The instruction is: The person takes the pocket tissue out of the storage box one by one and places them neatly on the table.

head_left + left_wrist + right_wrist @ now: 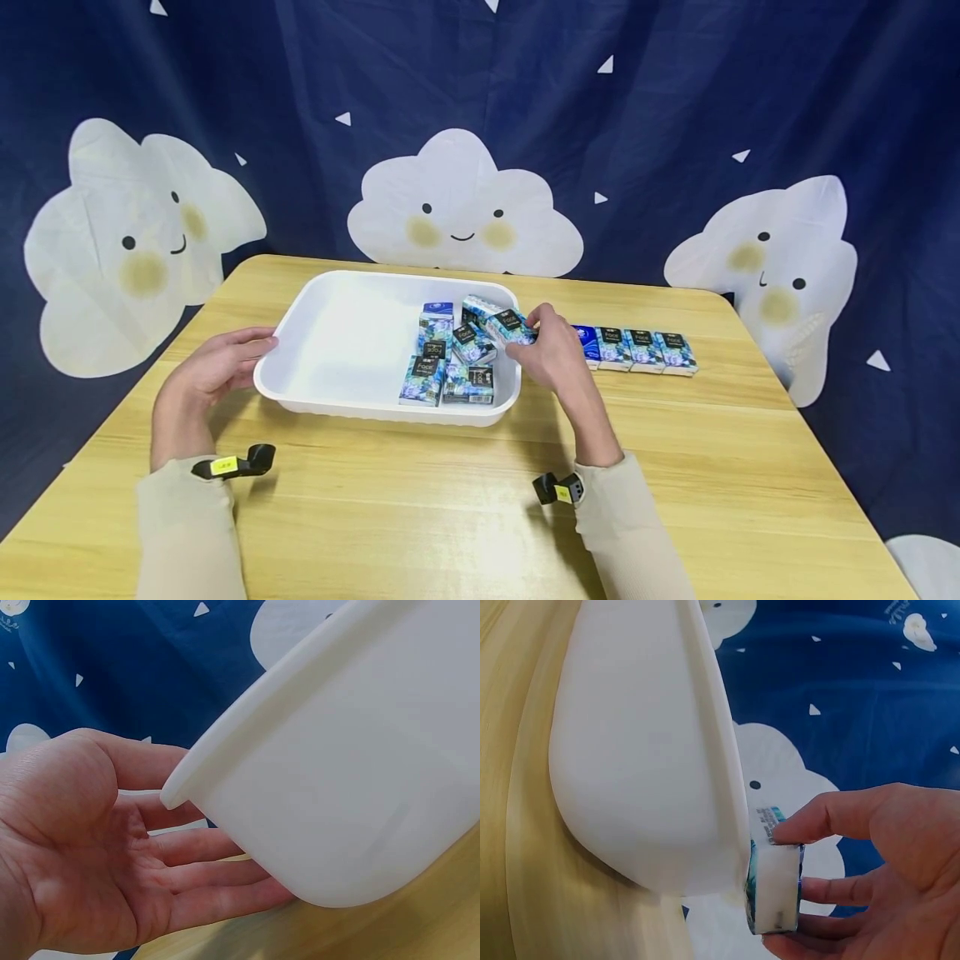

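Observation:
A white plastic tray (330, 342) stands on the table, several blue floral tissue packs (422, 379) lying in its right part, some flat and some tilted. At its left end is my left hand (217, 367); in the left wrist view the fingers (217, 889) stretch out along the tray's outer wall, below the rim. My right hand (551, 346) pinches one tissue pack (512, 327) between thumb and fingers at the right rim. The right wrist view shows the held pack (776, 889) from its pale side, close against the tray's rim (731, 772).
To the right of the tray, more tissue packs (645, 350) stand in a short row on the wooden table (390, 508), one with a plain blue face. A dark blue curtain (300, 100) with smiling clouds hangs behind the table's far edge.

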`<state>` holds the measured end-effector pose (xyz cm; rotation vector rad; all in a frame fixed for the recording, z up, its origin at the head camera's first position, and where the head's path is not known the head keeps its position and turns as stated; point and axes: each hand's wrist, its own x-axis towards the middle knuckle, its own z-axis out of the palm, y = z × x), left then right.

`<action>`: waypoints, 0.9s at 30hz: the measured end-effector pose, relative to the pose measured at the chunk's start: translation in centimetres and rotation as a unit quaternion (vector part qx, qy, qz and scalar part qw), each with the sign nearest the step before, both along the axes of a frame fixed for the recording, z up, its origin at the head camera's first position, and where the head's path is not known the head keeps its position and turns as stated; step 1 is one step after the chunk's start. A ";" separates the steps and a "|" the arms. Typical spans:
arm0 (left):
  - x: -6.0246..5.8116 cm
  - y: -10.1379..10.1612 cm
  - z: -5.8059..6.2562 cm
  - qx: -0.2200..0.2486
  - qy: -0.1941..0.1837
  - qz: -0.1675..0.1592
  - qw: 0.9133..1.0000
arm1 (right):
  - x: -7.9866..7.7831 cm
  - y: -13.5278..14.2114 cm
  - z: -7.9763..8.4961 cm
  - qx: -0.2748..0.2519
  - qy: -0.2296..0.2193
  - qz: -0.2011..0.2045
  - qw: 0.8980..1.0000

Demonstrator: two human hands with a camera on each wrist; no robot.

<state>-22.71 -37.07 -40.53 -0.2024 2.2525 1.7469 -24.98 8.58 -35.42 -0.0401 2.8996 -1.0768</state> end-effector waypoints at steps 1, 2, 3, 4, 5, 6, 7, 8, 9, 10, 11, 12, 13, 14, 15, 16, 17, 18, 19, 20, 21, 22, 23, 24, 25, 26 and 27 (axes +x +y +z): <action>0.0 0.0 0.0 0.002 0.001 0.000 1.000 | 0.0 0.0 -0.1 -0.001 0.003 0.002 1.000; 0.0 0.0 0.0 0.005 0.000 0.000 1.000 | 0.0 0.0 -0.1 -0.003 0.005 0.004 1.000; 0.1 0.0 0.0 0.007 0.001 0.000 1.000 | 0.0 -0.1 -0.1 -0.006 0.005 0.005 1.000; 0.1 0.0 0.0 0.008 0.000 0.000 1.000 | 0.0 -0.1 -0.2 -0.007 0.005 0.007 1.000; 0.1 0.0 0.0 0.008 0.000 0.001 1.000 | 0.0 -0.2 -0.2 -0.010 0.004 0.008 1.000; 0.1 0.0 0.0 0.009 0.000 0.001 1.000 | 0.0 -0.2 -0.2 -0.012 0.003 0.009 1.000; 0.1 0.0 0.0 0.011 0.000 0.002 1.000 | 0.0 -0.3 -0.2 -0.014 0.001 0.009 1.000; 0.1 0.0 0.0 0.011 0.000 0.002 1.000 | 0.0 -0.3 -0.3 -0.014 0.000 0.010 1.000; 0.1 0.0 0.0 0.011 0.000 0.003 1.000 | 0.0 -0.4 -0.3 -0.015 0.000 0.010 1.000; 0.1 0.0 0.0 0.011 0.000 0.003 1.000 | 0.0 -0.4 -0.3 -0.014 0.000 0.010 1.000; 0.1 0.0 0.0 0.011 0.001 0.003 1.000 | 0.0 -0.4 -0.3 -0.014 0.000 0.010 1.000; 0.1 0.0 0.0 0.012 0.001 0.003 1.000 | 0.0 -0.5 -0.2 -0.015 -0.001 0.008 1.000; 0.1 0.0 0.0 0.011 0.001 0.003 1.000 | -0.1 -0.5 -0.2 -0.014 -0.002 0.006 1.000; 0.1 0.0 0.0 0.011 0.001 0.003 1.000 | -0.1 -0.5 -0.2 -0.014 -0.003 0.003 1.000; 0.0 0.0 0.0 0.011 0.001 0.002 1.000 | -0.1 -0.4 -0.2 -0.013 -0.006 0.000 1.000; 0.0 0.0 0.0 0.011 0.001 0.002 1.000 | -0.1 -0.4 -0.2 -0.013 -0.008 -0.004 1.000; 0.0 0.0 0.0 0.011 0.002 0.002 1.000 | -0.1 -0.4 -0.1 -0.012 -0.012 -0.008 1.000; 0.0 0.0 0.0 0.012 0.002 0.001 1.000 | -0.1 -0.4 -0.1 -0.012 -0.016 -0.011 1.000; 0.0 0.0 0.0 0.010 0.002 0.000 1.000 | -0.1 -0.4 0.0 -0.010 -0.020 -0.013 1.000; 0.0 0.0 0.0 0.008 0.001 0.000 1.000 | -0.1 -0.4 0.0 -0.009 -0.023 -0.014 1.000; 0.0 0.0 0.0 0.005 0.000 -0.001 1.000 | -0.1 -0.3 0.1 -0.008 -0.027 -0.014 0.999; 0.0 0.0 0.0 0.003 -0.001 -0.003 1.000 | -0.1 -0.3 0.1 -0.008 -0.029 -0.012 0.999; 0.0 0.0 0.0 0.001 -0.002 -0.004 1.000 | -0.1 -0.2 0.2 -0.006 -0.031 -0.008 0.999; 0.0 0.0 0.0 -0.002 -0.004 -0.004 1.000 | 0.0 -0.2 0.2 -0.005 -0.033 -0.004 0.999; 0.0 -0.1 0.0 -0.005 -0.004 -0.005 1.000 | 0.0 -0.1 0.3 -0.006 -0.036 -0.001 0.999; 0.0 -0.1 0.0 -0.007 -0.004 -0.006 1.000 | 0.0 0.1 0.3 -0.005 -0.038 0.003 0.999; 0.0 -0.1 0.0 -0.007 -0.005 -0.006 1.000 | 0.0 0.2 0.4 -0.006 -0.041 0.005 0.999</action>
